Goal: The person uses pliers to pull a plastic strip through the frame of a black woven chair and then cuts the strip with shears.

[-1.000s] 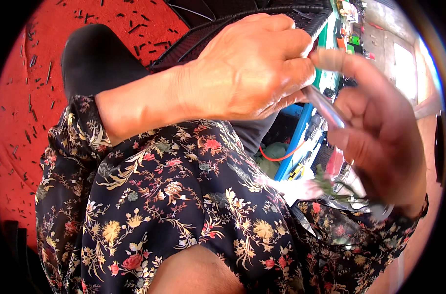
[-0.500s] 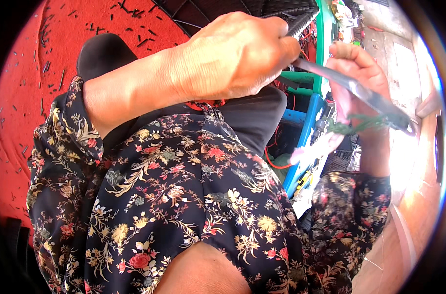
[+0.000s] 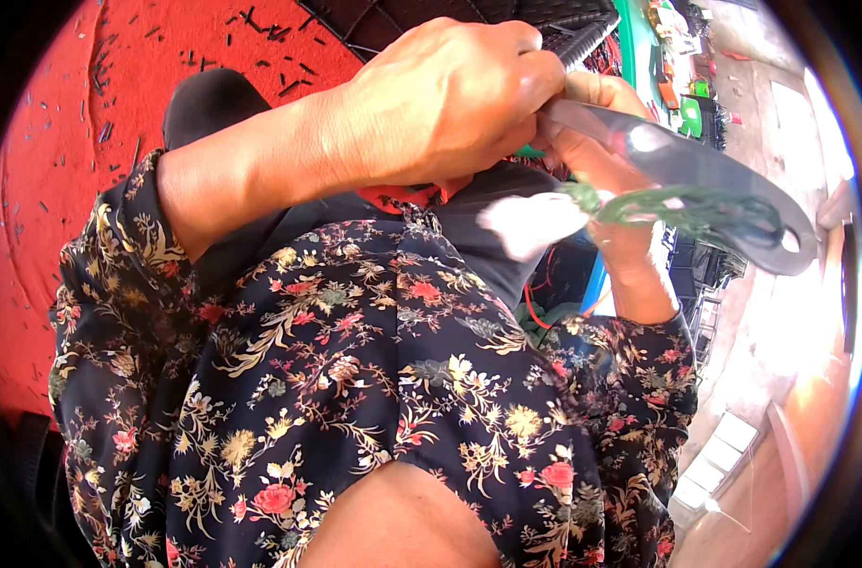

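An outdoor craft spot in bright sun — red mat (image 3: pixel 62 189) littered with dark cuttings (image 3: pixel 270 38), woven black basketwork (image 3: pixel 507 19), paved ground (image 3: pixel 772 379) — a street-side workshop.

In my left hand (image 3: pixel 450 99), fist closed, I grip the handle end of a long grey metal blade (image 3: pixel 696 180) that runs out to the right and slightly downward, with a hole near its far tip. Just under the blade, by my right hand (image 3: pixel 611 180), lies a green stalk (image 3: pixel 677 204) with a pale white end (image 3: pixel 530 222).
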Motion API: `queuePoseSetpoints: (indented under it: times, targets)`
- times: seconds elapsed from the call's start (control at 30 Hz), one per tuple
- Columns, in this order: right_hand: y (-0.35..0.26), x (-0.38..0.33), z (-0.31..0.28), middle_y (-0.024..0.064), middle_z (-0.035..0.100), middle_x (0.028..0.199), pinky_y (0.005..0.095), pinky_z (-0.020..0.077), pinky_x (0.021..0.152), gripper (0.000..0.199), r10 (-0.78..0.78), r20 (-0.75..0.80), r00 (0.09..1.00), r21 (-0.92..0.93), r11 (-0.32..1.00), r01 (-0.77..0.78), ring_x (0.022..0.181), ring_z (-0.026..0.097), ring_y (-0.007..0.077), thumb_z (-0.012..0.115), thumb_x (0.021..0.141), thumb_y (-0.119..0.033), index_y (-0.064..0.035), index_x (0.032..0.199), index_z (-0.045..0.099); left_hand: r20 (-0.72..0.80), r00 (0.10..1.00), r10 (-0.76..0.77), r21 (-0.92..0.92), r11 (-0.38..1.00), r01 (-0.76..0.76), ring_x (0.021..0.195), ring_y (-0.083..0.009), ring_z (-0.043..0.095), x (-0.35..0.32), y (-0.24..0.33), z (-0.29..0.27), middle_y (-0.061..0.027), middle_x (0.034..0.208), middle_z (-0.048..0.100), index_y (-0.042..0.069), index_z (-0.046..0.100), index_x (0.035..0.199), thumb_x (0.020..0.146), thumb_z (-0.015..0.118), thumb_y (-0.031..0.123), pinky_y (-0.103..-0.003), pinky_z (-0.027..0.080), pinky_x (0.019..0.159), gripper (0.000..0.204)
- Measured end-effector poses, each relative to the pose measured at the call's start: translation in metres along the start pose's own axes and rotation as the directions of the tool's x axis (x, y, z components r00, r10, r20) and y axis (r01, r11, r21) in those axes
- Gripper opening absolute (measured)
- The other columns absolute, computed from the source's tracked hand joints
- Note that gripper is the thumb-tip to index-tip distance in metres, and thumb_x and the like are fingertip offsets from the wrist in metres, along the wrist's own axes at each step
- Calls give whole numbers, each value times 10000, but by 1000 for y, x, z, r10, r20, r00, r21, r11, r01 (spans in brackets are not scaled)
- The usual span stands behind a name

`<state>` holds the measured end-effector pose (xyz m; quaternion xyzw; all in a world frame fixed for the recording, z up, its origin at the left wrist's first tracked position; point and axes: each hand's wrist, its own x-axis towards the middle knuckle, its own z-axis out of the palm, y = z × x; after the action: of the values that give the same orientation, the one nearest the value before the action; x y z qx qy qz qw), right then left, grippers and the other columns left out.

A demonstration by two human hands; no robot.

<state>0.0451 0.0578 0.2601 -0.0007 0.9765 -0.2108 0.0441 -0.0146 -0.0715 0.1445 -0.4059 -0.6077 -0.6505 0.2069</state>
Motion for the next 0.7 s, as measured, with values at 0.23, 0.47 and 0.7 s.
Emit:
queuePoseSetpoints:
  times: [0.23, 0.47, 0.7]
  targets:
    - [-2, -1, 16, 55, 604, 771, 189, 454, 532, 165, -183, -80, 980, 179, 964, 195, 628, 558, 67, 563, 750, 52, 20, 912, 562, 36, 999, -24, 48, 999, 22, 655, -320, 574, -3, 0, -5, -141, 735, 521, 16, 501, 775, 689, 579, 74, -397, 482, 542, 129]
    - [-15, 2, 27, 19, 596, 676, 157, 332, 372, 172, 132, -192, 973, 491, 871, -21, 465, 467, 13, 621, 763, -28, 18, 922, 572, 44, 999, 11, -46, 999, -9, 636, -262, 544, 0, 1, -13, -117, 727, 516, 4, 537, 793, 683, 598, 2, -329, 442, 522, 126]
    - [-9, -6, 19, 83, 593, 842, 188, 480, 643, 228, 160, -232, 960, 590, 807, 8, 731, 570, 85, 587, 766, 42, 49, 983, 519, -29, 999, 20, -52, 998, -22, 584, -325, 525, 5, 5, -6, -122, 694, 467, 15, 461, 752, 651, 578, -13, -382, 442, 488, 157]
